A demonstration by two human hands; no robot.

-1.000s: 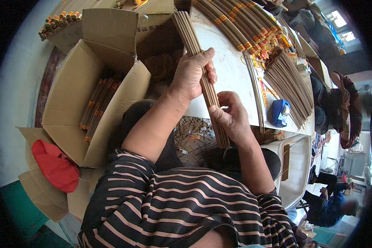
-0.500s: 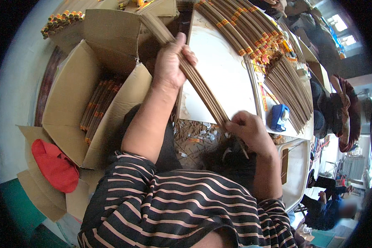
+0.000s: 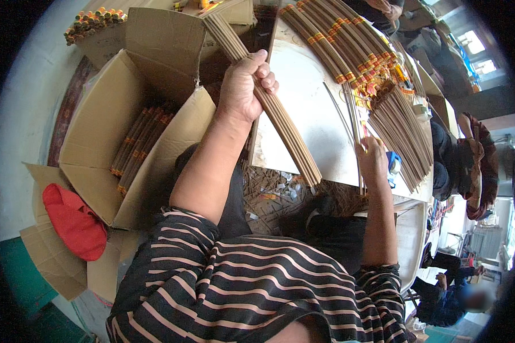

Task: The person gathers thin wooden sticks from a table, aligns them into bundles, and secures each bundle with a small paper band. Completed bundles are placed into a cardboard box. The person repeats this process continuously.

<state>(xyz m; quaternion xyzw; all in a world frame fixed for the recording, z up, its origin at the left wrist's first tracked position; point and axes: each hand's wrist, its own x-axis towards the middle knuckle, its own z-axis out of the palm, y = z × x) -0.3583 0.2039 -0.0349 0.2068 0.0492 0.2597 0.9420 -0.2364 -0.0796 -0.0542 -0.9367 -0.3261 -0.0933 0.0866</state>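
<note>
My left hand is wrapped around a bundle of brown incense sticks, which slants from upper left to lower right with no band on the part I see. The bundle's near end hangs at the edge of the white tabletop. On the table's right side, my right hand has its fingertips pinched at a red-and-yellow paper strip, mostly covered by the fingers. Close beside that hand lie a blue tape dispenser and a pile of loose incense sticks.
Banded incense bundles are heaped at the table's far side. An open cardboard box on my left holds more bundles; a red cloth item lies by it. Scraps litter the floor. Other people are at the right.
My right hand has left the lower end of the incense bundle and moved right and away from me to the paper strip. The left hand still holds the bundle, nearly in place.
</note>
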